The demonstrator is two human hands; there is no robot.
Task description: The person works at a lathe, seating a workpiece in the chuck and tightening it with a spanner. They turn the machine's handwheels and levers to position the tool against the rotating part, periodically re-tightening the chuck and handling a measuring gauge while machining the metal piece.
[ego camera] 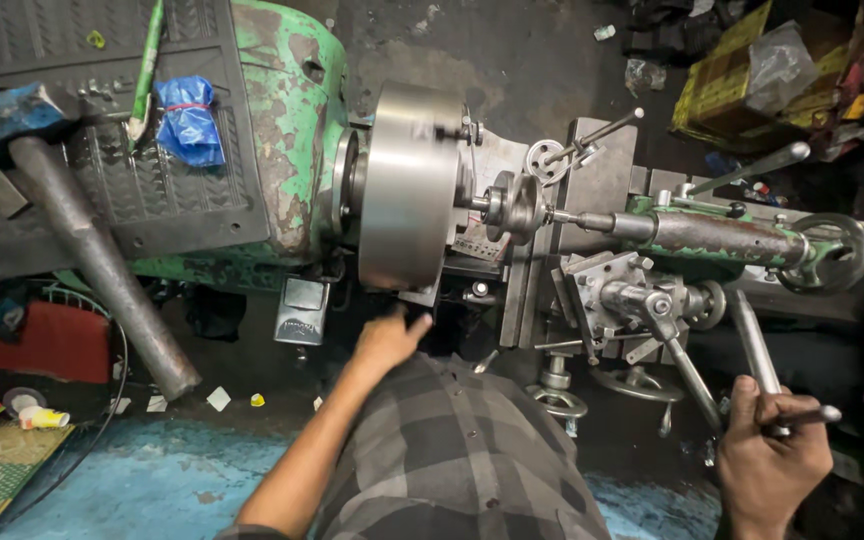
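Steel handle in its grip, the right hand [772,450] is closed round a lever [760,365] low on the lathe carriage [642,300]. The left hand [389,338] reaches under the big silver chuck [407,185], fingers loosely spread and holding nothing that I can see (the tips are hidden by the chuck's edge). A small round workpiece [512,205] sits in the chuck, with the tailstock [722,240] centre touching it. Judging by this, the piece is mounted and supported; cutting looks yet to be done. A sledgehammer [92,250] lies on the green headstock [282,130].
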